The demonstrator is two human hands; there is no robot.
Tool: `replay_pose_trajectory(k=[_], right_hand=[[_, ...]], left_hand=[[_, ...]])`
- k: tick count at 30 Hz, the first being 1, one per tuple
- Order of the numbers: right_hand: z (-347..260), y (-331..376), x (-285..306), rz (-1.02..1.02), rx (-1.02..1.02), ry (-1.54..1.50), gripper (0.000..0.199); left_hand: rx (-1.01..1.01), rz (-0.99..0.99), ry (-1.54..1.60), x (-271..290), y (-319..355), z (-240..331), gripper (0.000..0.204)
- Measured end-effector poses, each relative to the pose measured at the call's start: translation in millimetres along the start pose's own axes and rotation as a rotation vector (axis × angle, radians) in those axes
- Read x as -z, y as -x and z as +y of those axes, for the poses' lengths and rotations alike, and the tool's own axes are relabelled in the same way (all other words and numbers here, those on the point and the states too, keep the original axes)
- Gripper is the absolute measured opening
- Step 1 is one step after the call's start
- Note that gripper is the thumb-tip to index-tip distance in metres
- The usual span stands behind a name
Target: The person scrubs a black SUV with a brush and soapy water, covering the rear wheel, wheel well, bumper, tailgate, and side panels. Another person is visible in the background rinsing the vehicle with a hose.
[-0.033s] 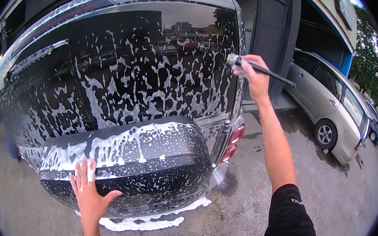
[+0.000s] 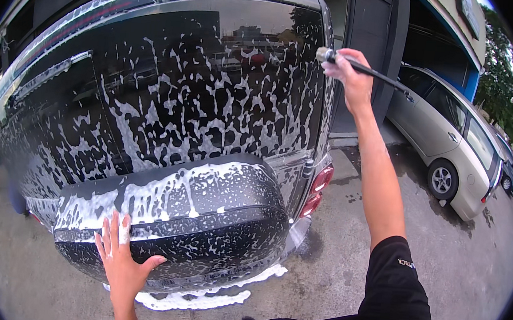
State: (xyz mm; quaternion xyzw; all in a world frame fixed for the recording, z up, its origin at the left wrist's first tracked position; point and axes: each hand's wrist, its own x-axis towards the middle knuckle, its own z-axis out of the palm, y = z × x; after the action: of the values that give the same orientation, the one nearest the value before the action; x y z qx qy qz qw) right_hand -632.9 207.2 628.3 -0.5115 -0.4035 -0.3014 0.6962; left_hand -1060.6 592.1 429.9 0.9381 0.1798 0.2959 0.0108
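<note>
My right hand [image 2: 352,76] grips a long black-handled brush [image 2: 373,73]. Its pale bristles touch or hover very close to the right edge of the rear window [image 2: 214,88]; which of the two I cannot tell. White foam streaks run down the dark glass of the vehicle. Fingers spread, my left hand [image 2: 123,261] rests flat against the black rounded spare-wheel cover [image 2: 224,234], with foam on its fingertips. Thick foam lies along the top of that cover.
A red tail light [image 2: 316,190] sits at the vehicle's right rear corner. Fallen foam [image 2: 193,303] lies on the concrete below the cover. A silver car [image 2: 451,129] is parked at the right, beside a building with a dark opening [image 2: 431,41].
My right hand and the brush have moved up along the window's right edge. The left hand stays on the wheel cover.
</note>
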Motion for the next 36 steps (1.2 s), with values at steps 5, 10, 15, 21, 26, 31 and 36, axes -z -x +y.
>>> replay_pose_trajectory(k=[5,10,15,21,26,31,36], right_hand=[[-10.0,-148.7,-32.1,0.055,0.236,0.027,0.018],[-53.9,-99.3,-234.8,-0.277,0.600,0.270,0.011],[-53.6,-132.6,-98.4,-0.135,0.411,0.357,0.004],[-56.5,-110.1,-200.7,-0.270,0.716,0.541,0.007],[-75.8,-125.8,-136.4,-0.333,0.269,0.259,0.002],[-81.0,-82.1,-326.4,-0.342,0.599,0.443,0.006],[-96.6,-59.6,-422.8,-0.505,1.011,0.656,0.009]], left_hand=[[-0.011,-0.040,0.055,-3.1,-8.0,14.0,0.120],[0.048,-0.092,0.010,6.6,-9.3,9.2,0.118],[-0.084,-0.075,0.139,-1.9,-12.4,-34.6,0.106],[-0.143,-0.073,0.103,2.7,-12.2,-82.5,0.101],[0.022,0.034,0.094,9.3,0.8,-176.1,0.106],[0.064,0.030,0.208,13.4,4.1,-264.8,0.121],[-0.025,-0.034,0.543,4.4,0.2,-306.9,0.128]])
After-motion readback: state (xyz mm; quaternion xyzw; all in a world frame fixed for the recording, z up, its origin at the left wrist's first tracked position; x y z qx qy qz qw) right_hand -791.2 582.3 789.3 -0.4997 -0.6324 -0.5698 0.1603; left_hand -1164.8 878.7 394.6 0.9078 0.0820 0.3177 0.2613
